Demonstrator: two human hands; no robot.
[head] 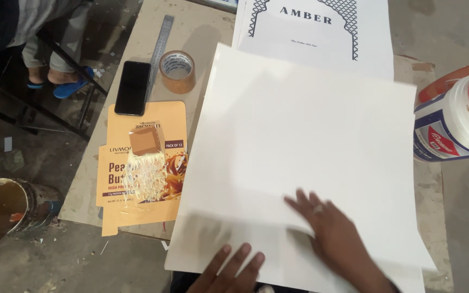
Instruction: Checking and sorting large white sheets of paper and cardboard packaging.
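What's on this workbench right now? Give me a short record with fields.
Left hand: flat on the big blank white sheet, near its front edge
Right hand: pressing the same sheet, fingers spread
Left of sheet: flattened orange carton, black phone, roll of brown tape, steel ruler
Right edge: white tub with red lid
Behind: printed white sheet

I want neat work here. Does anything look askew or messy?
Yes. The large white sheet under both hands lies rotated against the printed sheet above it and overhangs the board's near edge. The flattened orange carton also hangs off the board, with a whitish smear across its middle.
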